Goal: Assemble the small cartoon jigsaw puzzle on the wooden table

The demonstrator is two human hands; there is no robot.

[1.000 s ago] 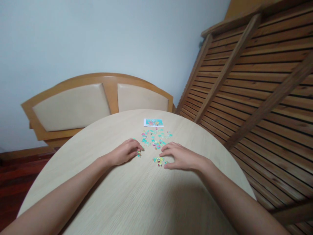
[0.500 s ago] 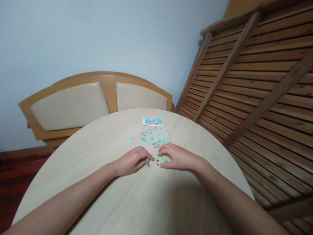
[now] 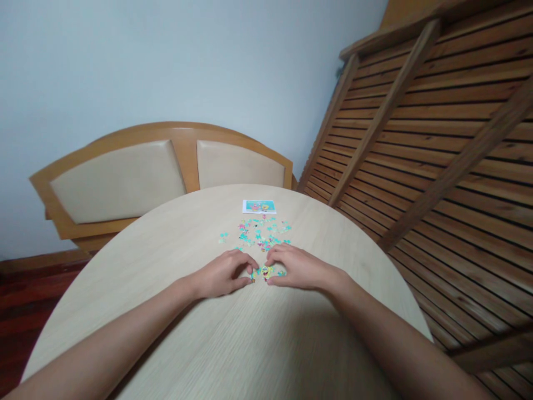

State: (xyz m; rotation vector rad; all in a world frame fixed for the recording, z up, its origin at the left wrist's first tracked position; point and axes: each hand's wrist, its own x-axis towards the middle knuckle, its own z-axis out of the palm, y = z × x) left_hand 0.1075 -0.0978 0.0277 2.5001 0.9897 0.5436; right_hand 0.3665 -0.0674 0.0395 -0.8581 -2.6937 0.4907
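Joined jigsaw puzzle pieces (image 3: pixel 266 272) showing a yellow cartoon figure lie flat on the table between my hands. My right hand (image 3: pixel 298 267) curves round this section from the right, thumb at its near edge and fingertips at its far edge. Just left of it sits a small cluster of teal puzzle pieces (image 3: pixel 254 274) with an orange-brown spot. My left hand (image 3: pixel 227 274) has thumb and index finger on either side of that cluster, gripping its edges. Part of the joined section and a few teal bits on the right are partly hidden by my right hand.
Several loose puzzle pieces (image 3: pixel 245 236), mostly teal with some pink, are scattered beyond my hands. A picture card (image 3: pixel 259 206) lies behind them. The round wooden table (image 3: pixel 187 344) faces a padded headboard (image 3: pixel 120 180); a slatted wooden panel (image 3: pixel 416 166) leans at the right.
My left thumb and index finger have spread apart around the small cluster, which sits closer to the yellow-figure section. My right hand keeps its hold, shifted slightly left in view.
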